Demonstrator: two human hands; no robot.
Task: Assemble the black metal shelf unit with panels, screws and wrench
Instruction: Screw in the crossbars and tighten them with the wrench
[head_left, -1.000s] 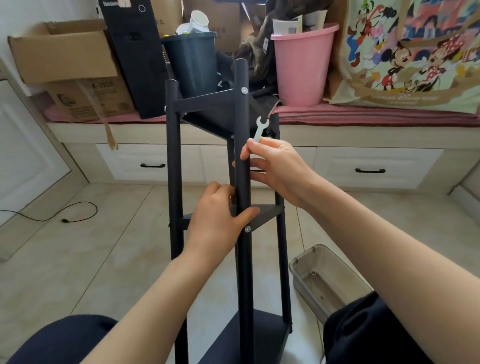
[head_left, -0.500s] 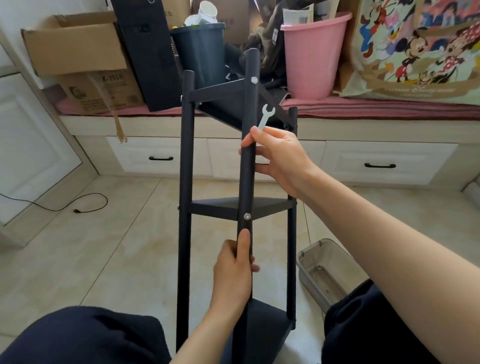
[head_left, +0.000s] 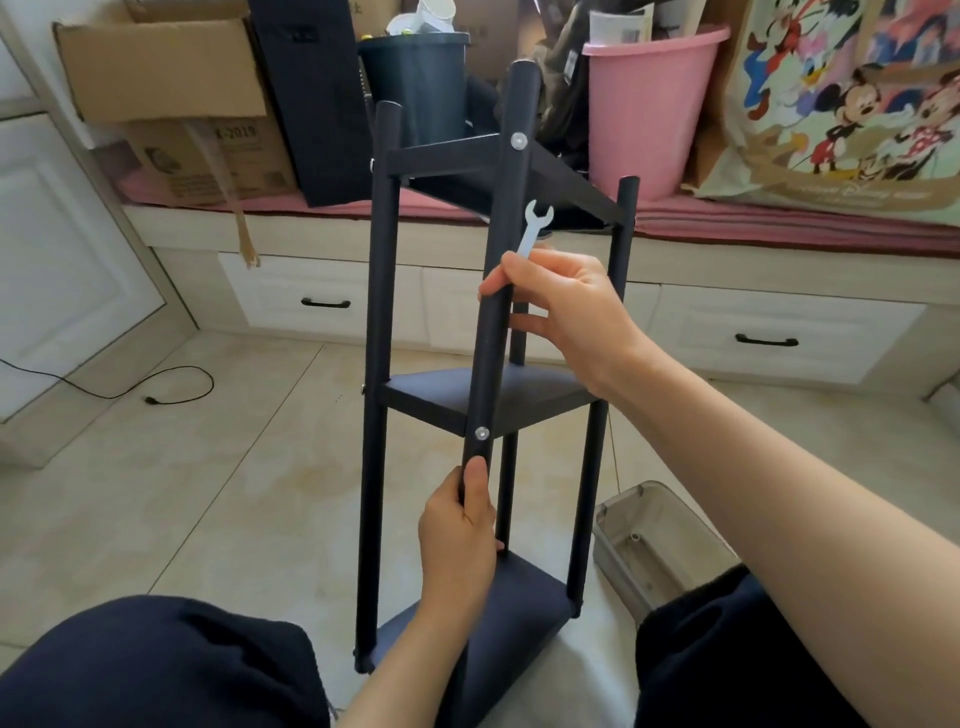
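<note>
The black metal shelf unit (head_left: 376, 332) stands upright on the floor in front of me, with three black panels between round posts. My left hand (head_left: 457, 540) grips the near post low down, just under the silver screw (head_left: 481, 432) at the middle panel (head_left: 540, 395). My right hand (head_left: 563, 306) holds the same post higher up and pinches a small white wrench (head_left: 535, 228), whose open jaw points up. Another screw head (head_left: 518, 141) shows at the top panel (head_left: 566, 182).
A grey plastic tray (head_left: 654, 551) lies on the tiled floor at the right of the shelf. Behind stand white drawers (head_left: 332, 306), a bench with cardboard boxes (head_left: 156, 67), a dark bin (head_left: 415, 83) and a pink bucket (head_left: 644, 104). A black cable (head_left: 171, 395) lies at the left. My knees frame the bottom.
My left hand slid down the near post from the middle panel to just below its screw. The right hand with the wrench stayed on the post. The view shifted slightly.
</note>
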